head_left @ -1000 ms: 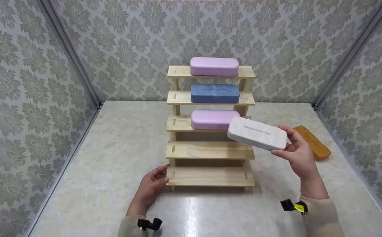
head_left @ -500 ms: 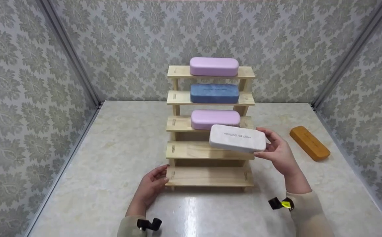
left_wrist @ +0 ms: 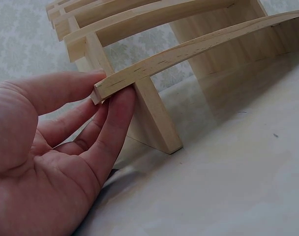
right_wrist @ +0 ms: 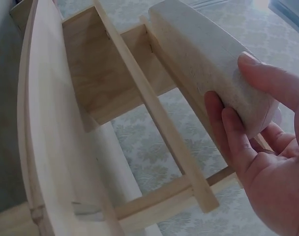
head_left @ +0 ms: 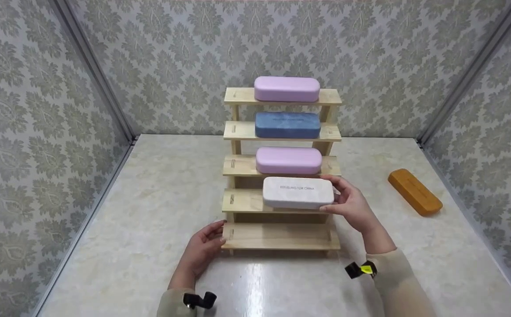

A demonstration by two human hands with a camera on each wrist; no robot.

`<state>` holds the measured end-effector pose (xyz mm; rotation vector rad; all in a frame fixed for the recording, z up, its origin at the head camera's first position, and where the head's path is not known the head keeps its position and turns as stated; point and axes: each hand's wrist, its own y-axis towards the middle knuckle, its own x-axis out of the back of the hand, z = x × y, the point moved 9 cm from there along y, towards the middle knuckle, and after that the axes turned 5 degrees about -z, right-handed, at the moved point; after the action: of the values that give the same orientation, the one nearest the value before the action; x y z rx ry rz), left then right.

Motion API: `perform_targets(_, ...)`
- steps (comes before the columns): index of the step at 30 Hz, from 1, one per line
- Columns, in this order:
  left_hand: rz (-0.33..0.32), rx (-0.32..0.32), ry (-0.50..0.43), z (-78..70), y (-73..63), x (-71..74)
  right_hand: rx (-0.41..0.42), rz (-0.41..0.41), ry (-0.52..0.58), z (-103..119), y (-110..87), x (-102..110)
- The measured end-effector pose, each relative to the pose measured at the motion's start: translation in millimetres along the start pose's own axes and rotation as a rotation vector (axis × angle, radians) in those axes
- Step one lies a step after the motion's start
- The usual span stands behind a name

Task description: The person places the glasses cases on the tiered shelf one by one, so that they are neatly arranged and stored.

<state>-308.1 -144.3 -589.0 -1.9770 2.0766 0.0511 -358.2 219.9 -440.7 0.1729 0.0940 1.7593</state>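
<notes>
A white glasses case (head_left: pixel 298 192) with printed lettering lies level at the second-lowest step of the wooden display rack (head_left: pixel 281 235). My right hand (head_left: pixel 353 206) grips its right end between thumb and fingers; the right wrist view shows the case (right_wrist: pixel 203 61) close to a board, and I cannot tell whether it bears its weight there. At the lowest step's left end, my left hand (head_left: pixel 203 247) pinches the board, thumb above and fingers beneath, as the left wrist view shows. Higher steps carry a pink case (head_left: pixel 288 160), a blue case (head_left: pixel 287 124) and another pink case (head_left: pixel 287 89).
An orange-brown case (head_left: pixel 415 192) lies slanted on the marbled table (head_left: pixel 158 185) to the right. Patterned panels (head_left: pixel 171 66) enclose the back and both sides, with metal posts at the corners.
My right hand has carried the white case left and down from beside the rack to the second-lowest step, turning it level. The left hand has kept its place.
</notes>
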Motion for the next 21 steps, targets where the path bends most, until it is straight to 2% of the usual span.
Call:
perform_targets(9,-0.009,0.003,0.001,0.7,-0.1,0.9,-0.024,0.030,0.009,-7.5,6.9,-14.4)
perform_targets(21,-0.013,0.011,-0.018,2.6,1.2,1.3,-0.032,0.056,-0.037,-11.7,13.2,-24.2)
